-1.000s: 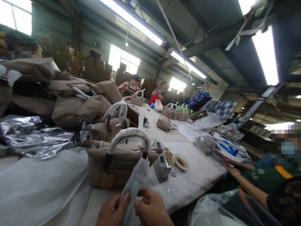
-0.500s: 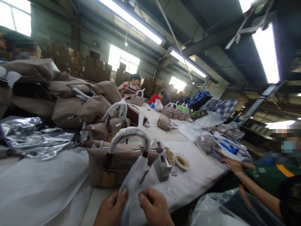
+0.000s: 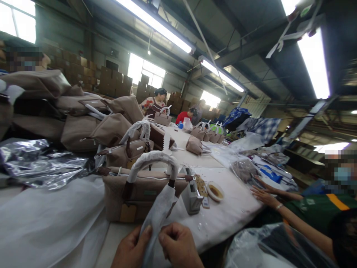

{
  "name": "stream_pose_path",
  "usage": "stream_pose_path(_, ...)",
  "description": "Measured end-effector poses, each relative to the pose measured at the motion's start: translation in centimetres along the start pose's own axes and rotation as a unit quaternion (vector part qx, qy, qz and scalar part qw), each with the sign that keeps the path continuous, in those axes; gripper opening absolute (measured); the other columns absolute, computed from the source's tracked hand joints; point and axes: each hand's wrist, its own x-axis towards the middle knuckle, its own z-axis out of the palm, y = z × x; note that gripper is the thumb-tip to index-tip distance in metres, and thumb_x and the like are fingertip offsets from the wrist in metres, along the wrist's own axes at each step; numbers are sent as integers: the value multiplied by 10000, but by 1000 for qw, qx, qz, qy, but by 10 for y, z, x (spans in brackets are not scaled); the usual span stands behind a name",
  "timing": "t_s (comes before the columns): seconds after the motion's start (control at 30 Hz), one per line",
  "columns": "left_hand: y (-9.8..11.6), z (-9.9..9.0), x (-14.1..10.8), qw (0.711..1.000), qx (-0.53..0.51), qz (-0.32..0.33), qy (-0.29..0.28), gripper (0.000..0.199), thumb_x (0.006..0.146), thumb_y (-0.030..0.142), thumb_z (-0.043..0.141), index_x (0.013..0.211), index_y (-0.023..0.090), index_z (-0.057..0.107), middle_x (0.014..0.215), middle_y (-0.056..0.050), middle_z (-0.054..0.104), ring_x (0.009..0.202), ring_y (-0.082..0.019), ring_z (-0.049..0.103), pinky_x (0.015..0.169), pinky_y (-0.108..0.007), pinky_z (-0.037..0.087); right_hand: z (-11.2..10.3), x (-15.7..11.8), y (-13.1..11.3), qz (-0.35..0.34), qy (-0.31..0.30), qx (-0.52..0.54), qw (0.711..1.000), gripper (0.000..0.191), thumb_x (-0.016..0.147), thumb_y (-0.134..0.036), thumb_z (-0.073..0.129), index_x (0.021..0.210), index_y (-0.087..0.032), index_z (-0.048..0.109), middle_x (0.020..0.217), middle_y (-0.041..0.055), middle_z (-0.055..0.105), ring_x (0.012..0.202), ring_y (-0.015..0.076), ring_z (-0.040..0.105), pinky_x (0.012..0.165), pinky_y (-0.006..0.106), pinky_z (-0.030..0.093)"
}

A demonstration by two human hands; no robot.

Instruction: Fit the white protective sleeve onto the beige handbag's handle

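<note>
A beige handbag (image 3: 114, 197) stands upright on the table before me, its arched handle (image 3: 152, 155) wrapped in white paper. From the handle's right end a loose strip of white wrapping paper (image 3: 159, 208) hangs down toward me. My left hand (image 3: 131, 247) is closed on its lower end, thumb on top. Just right of the strip is my right hand (image 3: 180, 243), fingers curled in against the thumb; whatever they may pinch is hidden. A yellowish tag (image 3: 128, 213) sits on the bag's front. Right behind the bag stands a grey tape dispenser (image 3: 192, 199).
A roll of tape (image 3: 215, 191) lies right of the dispenser. Beige bags (image 3: 78, 130) are piled at left, above crumpled silver film (image 3: 41, 163) and white sheeting (image 3: 55, 223). At right, a co-worker's hands (image 3: 264, 195) rest by a plastic-wrapped bag (image 3: 242, 173).
My right hand has shifted slightly left, closer to the paper strip. My left hand and the handbag stay put. The co-worker's nearer hand has moved a little left.
</note>
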Motion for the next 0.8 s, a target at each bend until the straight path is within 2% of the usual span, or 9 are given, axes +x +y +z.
stream_pose_path(0.07,-3,1,2,1000,-18,-5,-1,650,685,717,643,955,131,723,775,-39,760,834,-280,682,691,-273,528,1,-1,2,-32,2,14,999,164,632,-300,602,549,-174,538,373,-55,458,349,64,357,389,206,254)
stream_pose_path(0.17,-5,4,4,998,-58,-15,-17,648,653,714,679,931,131,726,747,-36,749,799,-264,674,682,-277,525,2,-2,4,-36,-24,53,998,201,633,-340,628,562,-177,534,355,-58,458,310,64,356,364,201,243)
stream_pose_path(0.37,-4,5,3,981,-158,-75,-81,612,625,664,749,890,113,722,683,-51,721,668,-217,638,626,-292,524,3,-2,4,7,-70,88,994,337,598,-468,709,599,-179,537,301,-82,400,261,71,341,304,182,187)
stream_pose_path(0.53,1,5,0,979,-170,-82,-76,616,572,665,786,854,122,719,641,-39,692,615,-186,595,570,-267,501,2,1,9,24,-77,122,989,356,583,-470,736,592,-190,516,322,-99,381,256,58,309,293,182,160)
stream_pose_path(0.67,7,9,-4,978,-169,-97,-76,553,570,661,790,745,145,696,491,27,563,449,-110,461,422,-216,382,-2,3,6,-35,-68,107,991,291,606,-355,737,552,-174,515,403,-88,403,372,42,310,389,189,247)
stream_pose_path(0.73,9,10,-5,973,-193,-107,-73,524,560,632,812,701,148,673,480,41,531,431,-91,440,411,-204,364,-3,3,1,-81,-70,86,991,228,633,-283,717,552,-158,545,474,-58,469,458,63,386,468,205,327)
stream_pose_path(0.8,9,12,-5,967,-216,-120,-69,529,538,610,836,742,148,678,476,50,518,424,-80,430,412,-195,361,-2,1,-5,-121,-68,77,987,177,645,-238,714,565,-145,586,570,-24,546,553,95,478,555,227,398)
